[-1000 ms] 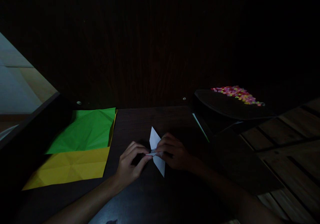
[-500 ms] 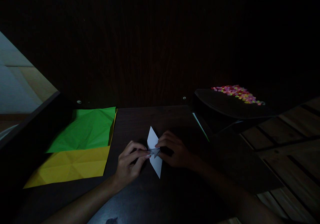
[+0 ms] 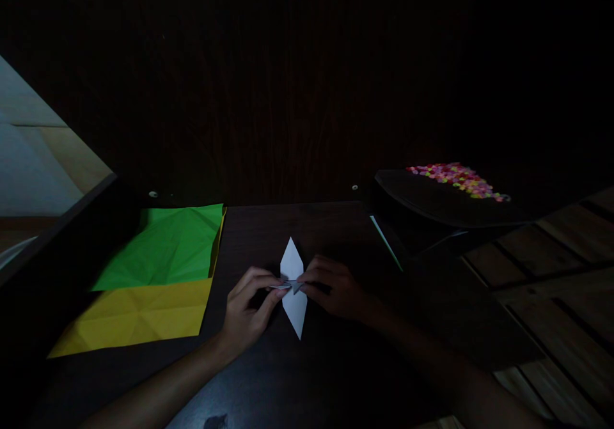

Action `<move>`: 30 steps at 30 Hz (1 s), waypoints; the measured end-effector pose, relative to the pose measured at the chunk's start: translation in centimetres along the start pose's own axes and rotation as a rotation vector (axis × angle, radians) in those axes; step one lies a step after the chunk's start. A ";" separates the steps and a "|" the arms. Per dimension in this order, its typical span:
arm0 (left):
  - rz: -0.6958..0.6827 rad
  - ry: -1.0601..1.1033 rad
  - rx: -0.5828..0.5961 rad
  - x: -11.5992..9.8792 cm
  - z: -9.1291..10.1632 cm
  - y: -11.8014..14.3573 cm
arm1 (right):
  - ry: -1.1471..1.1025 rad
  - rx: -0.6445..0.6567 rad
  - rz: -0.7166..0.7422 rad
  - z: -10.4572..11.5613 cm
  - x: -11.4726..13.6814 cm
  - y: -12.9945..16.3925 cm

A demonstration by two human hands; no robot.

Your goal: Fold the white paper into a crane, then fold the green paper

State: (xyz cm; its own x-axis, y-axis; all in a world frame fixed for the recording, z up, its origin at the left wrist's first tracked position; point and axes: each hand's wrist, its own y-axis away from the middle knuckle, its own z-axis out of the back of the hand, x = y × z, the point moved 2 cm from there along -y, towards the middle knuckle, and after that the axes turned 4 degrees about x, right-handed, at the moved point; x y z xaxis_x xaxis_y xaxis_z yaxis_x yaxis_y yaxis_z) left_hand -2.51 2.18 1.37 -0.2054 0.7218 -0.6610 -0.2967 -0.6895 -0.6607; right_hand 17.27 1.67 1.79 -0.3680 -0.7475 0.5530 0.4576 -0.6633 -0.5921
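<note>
Presently the left hand (image 3: 249,304) and right hand (image 3: 336,288) pinch the white folded paper (image 3: 292,288) at its waist, right of the green sheet (image 3: 165,247); uneven pressure in this dimness risks a skewed crease or tear.

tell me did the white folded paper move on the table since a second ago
Yes. The white folded paper has turned from tilted to nearly straight, and its points have slid a little left, towards the green sheet, which has stayed put.

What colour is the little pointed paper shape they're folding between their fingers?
White: the diamond-shaped folded paper pinched at its middle by the left hand and right hand, seen in the head view.
</note>
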 end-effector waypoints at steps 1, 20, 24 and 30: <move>-0.004 0.000 -0.001 0.0 0.0 0.0 | 0.002 0.000 0.001 0.0 0.0 0.0; -0.023 -0.031 0.011 -0.4 0.1 0.3 | 0.044 -0.044 0.020 0.0 0.4 -0.2; 0.009 -0.003 0.036 -0.2 0.0 0.4 | -0.010 -0.064 -0.011 0.0 0.3 -0.3; 0.177 0.084 0.022 0.6 -0.3 0.7 | -0.069 -0.124 -0.073 0.1 0.1 -0.1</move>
State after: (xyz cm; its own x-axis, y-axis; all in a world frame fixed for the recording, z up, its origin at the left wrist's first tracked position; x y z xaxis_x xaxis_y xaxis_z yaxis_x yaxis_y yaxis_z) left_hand -2.59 2.08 0.44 -0.1777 0.5807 -0.7945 -0.2836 -0.8033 -0.5237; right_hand 17.24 1.64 1.99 -0.3383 -0.6954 0.6340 0.3263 -0.7186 -0.6141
